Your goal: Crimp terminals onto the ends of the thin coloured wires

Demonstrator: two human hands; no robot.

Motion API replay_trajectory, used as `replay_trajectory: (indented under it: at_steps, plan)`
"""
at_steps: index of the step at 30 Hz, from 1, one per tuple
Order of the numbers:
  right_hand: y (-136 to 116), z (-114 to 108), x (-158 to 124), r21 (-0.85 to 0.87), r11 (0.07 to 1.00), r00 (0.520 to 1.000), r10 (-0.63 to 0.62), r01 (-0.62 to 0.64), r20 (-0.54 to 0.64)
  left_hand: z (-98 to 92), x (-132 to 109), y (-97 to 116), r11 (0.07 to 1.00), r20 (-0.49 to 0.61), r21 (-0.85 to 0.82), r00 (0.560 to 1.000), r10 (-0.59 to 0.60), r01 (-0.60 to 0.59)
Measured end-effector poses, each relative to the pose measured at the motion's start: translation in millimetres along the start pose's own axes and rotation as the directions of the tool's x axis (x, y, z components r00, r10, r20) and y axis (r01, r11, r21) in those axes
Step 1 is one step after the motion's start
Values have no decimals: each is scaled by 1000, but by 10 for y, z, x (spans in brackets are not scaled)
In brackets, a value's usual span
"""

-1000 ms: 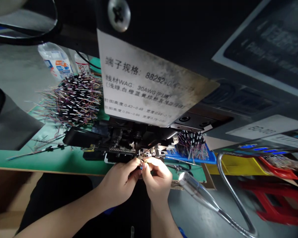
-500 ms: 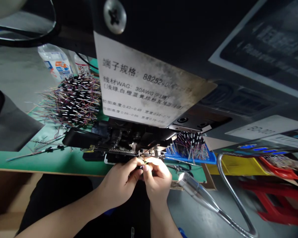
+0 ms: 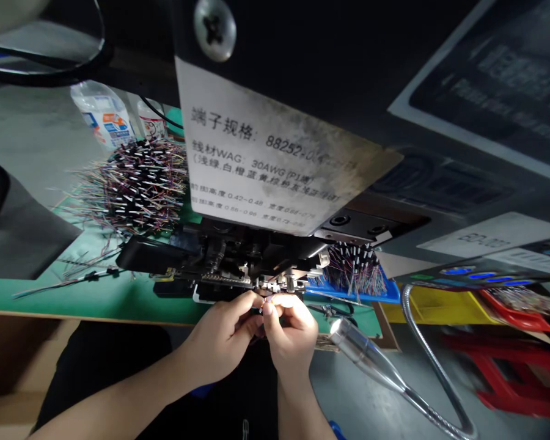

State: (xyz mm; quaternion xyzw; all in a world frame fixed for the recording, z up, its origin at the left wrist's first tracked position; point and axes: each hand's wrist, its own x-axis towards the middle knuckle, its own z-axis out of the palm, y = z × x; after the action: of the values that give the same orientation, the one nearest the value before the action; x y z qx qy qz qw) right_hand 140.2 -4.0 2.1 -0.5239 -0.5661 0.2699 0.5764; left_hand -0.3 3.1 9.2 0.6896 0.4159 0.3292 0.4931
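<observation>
My left hand and my right hand meet just below the metal jaws of a wire terminal crimping machine. Their fingertips pinch a very fine wire end, mostly hidden by the fingers. A large bristling bundle of thin multicoloured wires with black-and-white ends lies to the left of the machine. A smaller bundle stands to the right, on a blue tray.
A stained spec label hangs on the dark machine housing above my hands. A green workbench runs below, with a gooseneck lamp at right. Further right are a yellow bin and a red stool.
My fingertips have shifted slightly at the machine's jaws, and the view has moved a little. The wire bundles and tray stay in place.
</observation>
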Motion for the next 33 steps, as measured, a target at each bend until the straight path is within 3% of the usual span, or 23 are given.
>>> replay_trajectory:
  at_steps: [9, 15, 18, 26, 30, 33]
  plan:
    - [12, 13, -22, -15, 1000, 1000, -14, 14, -25, 15, -6, -63, 998, -11, 55, 1000, -1, 2]
    - [52, -23, -32, 63, 997, 998, 38, -41, 41, 1, 6, -11, 990, 15, -139, 1000, -11, 13]
    - [64, -27, -24, 67, 998, 1000, 2, -4, 30, 11, -2, -6, 977, 26, -212, 999, -21, 26]
    - [48, -16, -14, -30, 996, 997, -83, 83, 0, 40, -23, -69, 994, -47, 108, 998, 38, -33]
    - [53, -15, -1, -68, 981, 983, -179, 181, 31, 50, -29, -80, 990, -46, 141, 998, 34, -27]
    - [60, -10, 3, -77, 980, 983, -180, 183, 33, 56, -22, -82, 987, -50, 160, 998, 42, -33]
